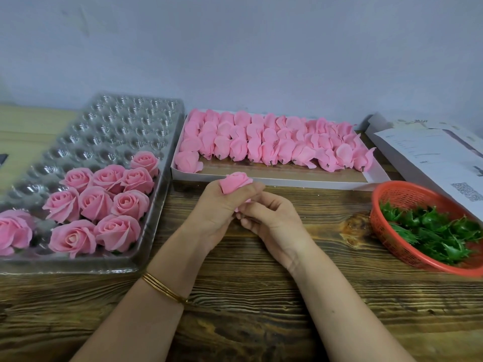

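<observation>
Left hand point(217, 209), right hand point(271, 220) pinching pink rose point(236, 182), base hidden, red basket point(384, 205) cropped

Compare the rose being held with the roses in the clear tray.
The held rose is a tight, smaller bud; tray roses are spread open. The left hand grips and the right hand pinches the held rose; tray roses sit face-up in the clear tray. Both are pink.

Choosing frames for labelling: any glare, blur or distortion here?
Head view: soft even light, faint shadows; glare speckles the clear tray; wide-angle lens bows the table toward the edges; red basket looks slightly soft; left hand, right hand and rose are sharp.
</observation>
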Demonstrator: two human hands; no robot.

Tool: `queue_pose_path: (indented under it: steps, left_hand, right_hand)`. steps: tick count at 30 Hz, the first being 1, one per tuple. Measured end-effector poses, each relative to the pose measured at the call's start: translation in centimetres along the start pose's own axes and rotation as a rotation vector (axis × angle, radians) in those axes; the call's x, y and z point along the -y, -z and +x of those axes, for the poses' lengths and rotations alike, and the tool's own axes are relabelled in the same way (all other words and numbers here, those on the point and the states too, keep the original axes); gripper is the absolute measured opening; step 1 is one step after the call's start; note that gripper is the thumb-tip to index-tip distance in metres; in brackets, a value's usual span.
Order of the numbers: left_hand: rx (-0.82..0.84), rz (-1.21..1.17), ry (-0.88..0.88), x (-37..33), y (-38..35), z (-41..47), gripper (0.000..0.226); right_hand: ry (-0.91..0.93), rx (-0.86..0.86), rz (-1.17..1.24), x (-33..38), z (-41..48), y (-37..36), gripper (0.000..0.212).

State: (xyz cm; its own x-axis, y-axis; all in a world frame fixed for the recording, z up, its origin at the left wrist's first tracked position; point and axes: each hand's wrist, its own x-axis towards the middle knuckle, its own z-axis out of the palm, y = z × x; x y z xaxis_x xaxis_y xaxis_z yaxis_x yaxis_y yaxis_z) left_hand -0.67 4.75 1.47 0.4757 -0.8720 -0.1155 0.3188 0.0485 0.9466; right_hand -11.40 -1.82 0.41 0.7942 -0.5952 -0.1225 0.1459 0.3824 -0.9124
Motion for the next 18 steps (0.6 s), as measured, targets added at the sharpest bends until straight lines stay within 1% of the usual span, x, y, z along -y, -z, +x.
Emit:
queue_pose_path:
  steps: [3,4,6,8,9,13,14,15,16,18]
  left_hand:
    - [-0.057,0.027,0.001,0.32,-0.26,0.11,0.025]
    - [-0.079,0.043,0.007,0.38,-0.29,0.11,0.016]
    - [-0.098,0.066,0.025,0.34,-0.31,0.10,0.008]
    - [-0.083,0.052,0.024,0.24,-0.31,0.06,0.009]
    - [-0.067,0.040,0.015,0.13,-0.37,0.00,0.014]
    - [0.013,-0.041,0.002,-0.11,-0.36,-0.29,0.058]
    - [0.032,-0.037,0.007,-0.22,-0.35,-0.36,0.063]
    - [0.051,-0.030,0.012,-0.30,-0.32,-0.39,0.059]
    - [0.067,-0.022,0.021,-0.39,-0.31,-0.43,0.050]
    - [0.075,-0.013,0.030,-0.45,-0.24,-0.44,0.033]
  right_hand:
    - [0.110,-0.098,-0.205,-0.34,-0.05,-0.08,0.025]
    - [0.147,-0.134,-0.274,-0.40,-0.08,-0.16,0.027]
    - [0.180,-0.185,-0.324,-0.50,-0.10,-0.25,0.028]
    - [0.187,-0.188,-0.339,-0.48,-0.11,-0.39,0.025]
    - [0.191,-0.177,-0.344,-0.51,-0.10,-0.37,0.023]
    - [0.162,-0.117,-0.297,-0.37,-0.10,-0.16,0.012]
    - [0.138,-0.096,-0.268,-0.25,-0.12,-0.15,0.008]
    - [0.108,-0.070,-0.227,-0.09,-0.15,-0.16,0.005]
    - [0.073,-0.043,-0.176,0.08,-0.17,-0.23,0.006]
    - [0.002,0.000,-0.072,0.28,-0.18,-0.23,0.020]
